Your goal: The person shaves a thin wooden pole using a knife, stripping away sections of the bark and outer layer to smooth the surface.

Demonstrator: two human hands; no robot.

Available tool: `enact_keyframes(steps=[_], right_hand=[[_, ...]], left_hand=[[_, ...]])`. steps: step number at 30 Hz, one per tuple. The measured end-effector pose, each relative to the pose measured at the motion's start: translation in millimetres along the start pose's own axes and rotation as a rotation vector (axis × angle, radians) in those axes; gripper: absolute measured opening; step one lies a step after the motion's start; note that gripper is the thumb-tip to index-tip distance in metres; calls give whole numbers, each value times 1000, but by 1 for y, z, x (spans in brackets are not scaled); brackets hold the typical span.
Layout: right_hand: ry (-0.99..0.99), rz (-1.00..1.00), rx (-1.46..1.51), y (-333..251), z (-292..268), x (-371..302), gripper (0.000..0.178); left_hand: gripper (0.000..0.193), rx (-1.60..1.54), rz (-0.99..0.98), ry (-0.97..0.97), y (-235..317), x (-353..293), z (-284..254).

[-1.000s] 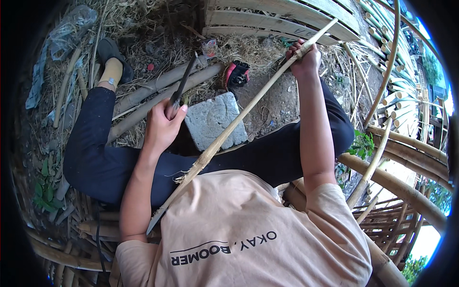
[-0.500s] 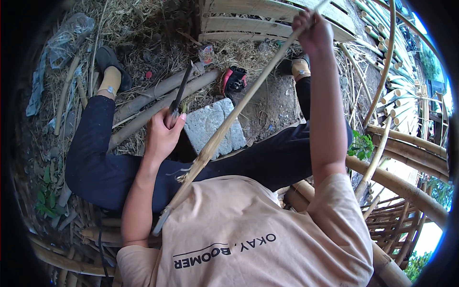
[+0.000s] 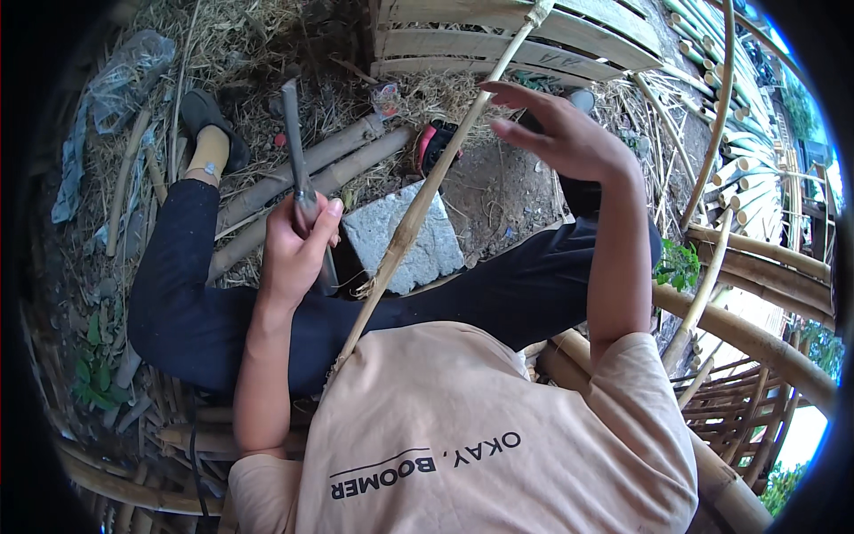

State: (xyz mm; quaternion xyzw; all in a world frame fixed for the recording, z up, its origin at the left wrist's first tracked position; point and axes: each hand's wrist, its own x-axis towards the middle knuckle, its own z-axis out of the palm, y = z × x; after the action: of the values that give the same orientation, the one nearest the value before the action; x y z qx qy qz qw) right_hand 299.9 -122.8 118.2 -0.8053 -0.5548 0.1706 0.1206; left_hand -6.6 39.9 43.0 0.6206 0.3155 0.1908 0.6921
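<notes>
- Head view: my shirt (image 3: 463, 445) hides the lower end of the bamboo strip (image 3: 418, 218), and its top end runs out of the frame.
- The strip's long axis slants from my chest up and right, across the grey stone block (image 3: 418, 258) towards the slatted bamboo panel (image 3: 498, 44).
- My left hand (image 3: 298, 249) is fisted around a dark blade (image 3: 294, 147) that points up, just left of the strip.
- My right hand (image 3: 560, 133) is spread, fingers loose, beside the strip; I cannot tell whether it touches.
</notes>
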Motion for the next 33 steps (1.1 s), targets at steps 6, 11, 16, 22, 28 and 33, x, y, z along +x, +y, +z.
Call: enact_keyframes(steps=[6, 11, 16, 22, 28, 33], right_hand=[[353, 230, 1086, 183, -75, 13, 57], [1649, 721, 1936, 329, -45, -51, 47], [2005, 997, 1882, 351, -66, -84, 31], [1426, 360, 520, 221, -133, -126, 37], [1715, 296, 84, 177, -62, -171, 32], [493, 1173, -258, 344, 128, -189, 31]], left_hand=[[13, -254, -29, 44, -4, 8, -5], [13, -290, -116, 127, -12, 5, -16], [13, -317, -84, 135, -11, 8, -15], [14, -254, -87, 171, -19, 7, -15], [16, -185, -95, 221, -17, 3, -25], [16, -212, -115, 159, -33, 6, -17]])
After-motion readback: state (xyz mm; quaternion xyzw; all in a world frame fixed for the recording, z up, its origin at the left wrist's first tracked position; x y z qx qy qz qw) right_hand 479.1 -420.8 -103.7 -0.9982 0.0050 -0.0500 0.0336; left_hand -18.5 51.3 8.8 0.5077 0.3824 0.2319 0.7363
